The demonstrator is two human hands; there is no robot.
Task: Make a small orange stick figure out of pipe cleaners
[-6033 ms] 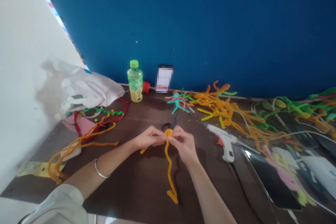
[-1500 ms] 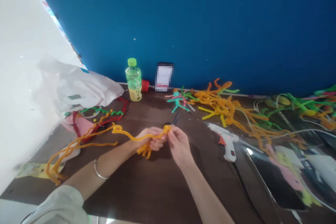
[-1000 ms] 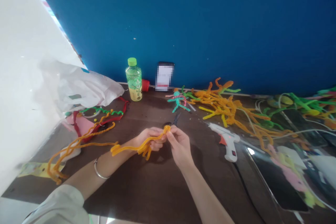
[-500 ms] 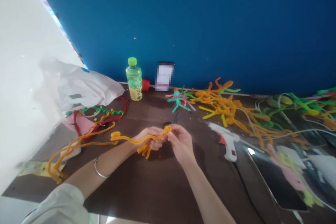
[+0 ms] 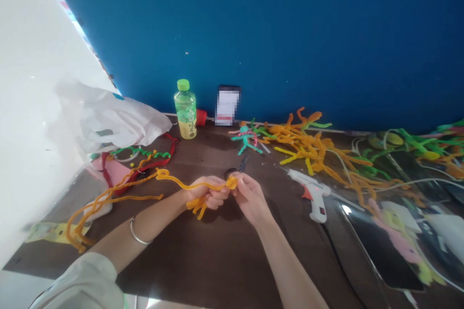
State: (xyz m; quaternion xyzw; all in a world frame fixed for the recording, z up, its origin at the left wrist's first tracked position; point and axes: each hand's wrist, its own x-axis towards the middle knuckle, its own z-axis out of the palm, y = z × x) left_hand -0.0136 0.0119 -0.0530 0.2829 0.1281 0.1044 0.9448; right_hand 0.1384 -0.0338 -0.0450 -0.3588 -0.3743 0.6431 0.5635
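Swung round since the first frame: long tail of the orange pipe cleaner (image 5: 188, 184) now runs left from its knot (image 5: 232, 182), roughly along the left forearm (image 5: 145, 227), above mid-table (image 5: 224, 260). Left hand (image 5: 209, 194) is nearer the tail, fingers curled round the stem. Right hand (image 5: 251, 200) has thumb and forefinger pressed together on the knot.

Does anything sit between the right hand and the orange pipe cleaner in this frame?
Nothing visible: the right hand touches the looped end of the orange pipe cleaner, which the left hand also holds. The scissors lie beyond the hands.
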